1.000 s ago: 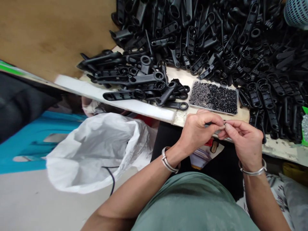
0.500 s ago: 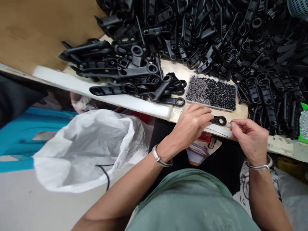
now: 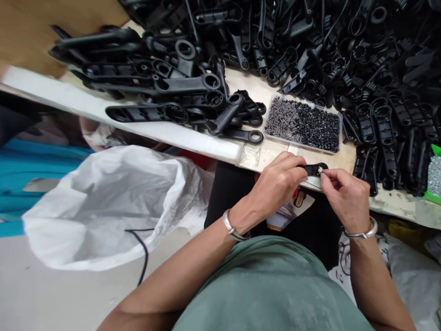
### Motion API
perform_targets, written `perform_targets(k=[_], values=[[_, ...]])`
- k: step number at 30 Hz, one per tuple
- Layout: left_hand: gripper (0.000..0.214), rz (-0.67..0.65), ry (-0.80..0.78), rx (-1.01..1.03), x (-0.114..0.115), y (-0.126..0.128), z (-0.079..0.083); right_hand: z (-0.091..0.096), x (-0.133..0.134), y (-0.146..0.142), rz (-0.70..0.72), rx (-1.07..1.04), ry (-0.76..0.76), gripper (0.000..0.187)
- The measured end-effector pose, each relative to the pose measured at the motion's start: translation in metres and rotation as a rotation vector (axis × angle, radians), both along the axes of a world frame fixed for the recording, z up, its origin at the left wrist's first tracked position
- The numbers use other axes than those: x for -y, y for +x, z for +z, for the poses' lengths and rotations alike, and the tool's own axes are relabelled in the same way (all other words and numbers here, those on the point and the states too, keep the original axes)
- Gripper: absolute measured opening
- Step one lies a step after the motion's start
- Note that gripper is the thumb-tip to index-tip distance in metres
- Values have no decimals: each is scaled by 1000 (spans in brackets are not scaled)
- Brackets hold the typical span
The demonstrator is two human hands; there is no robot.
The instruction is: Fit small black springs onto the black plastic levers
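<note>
My left hand (image 3: 280, 181) is closed around a small black plastic part with a ring end (image 3: 315, 169), holding it at the table's front edge. My right hand (image 3: 342, 195) is pinched at that ring end, its fingertips pressed on a tiny piece I cannot make out. Just beyond the hands sits a clear shallow tray (image 3: 303, 124) filled with small grey and black bits. A silver bangle shows on each wrist.
A large heap of black plastic lever-like parts (image 3: 310, 50) covers the table behind and to the right. More long black arms (image 3: 165, 87) lie at the left. A white sack (image 3: 110, 202) hangs open below the table edge at the left. A green container (image 3: 434, 172) sits at the right.
My right hand moved left and met the ring end of the black part, after being apart from it half a second ago. The view shifted, so the table appears lower and nearer.
</note>
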State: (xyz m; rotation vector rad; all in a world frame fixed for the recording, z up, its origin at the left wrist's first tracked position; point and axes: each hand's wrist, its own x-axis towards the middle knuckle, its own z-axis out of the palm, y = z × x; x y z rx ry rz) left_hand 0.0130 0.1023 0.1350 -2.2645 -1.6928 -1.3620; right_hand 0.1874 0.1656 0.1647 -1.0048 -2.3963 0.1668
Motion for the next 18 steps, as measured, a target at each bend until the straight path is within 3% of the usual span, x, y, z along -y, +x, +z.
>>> perform_targets(k=[7,11,14,18], values=[[23,11,-2,11,0,1,-5,3,5,-9,47,168,170,17],[24,-11,-20,33,1,2,-6,18,13,-19,-48,396,114,24],[22,-16,-23,58,0,2,-7,28,8,-18,-39,342,-214,22],[21,-65,-97,63,-1,1,-5,31,-9,-12,-105,-15,-825,25]])
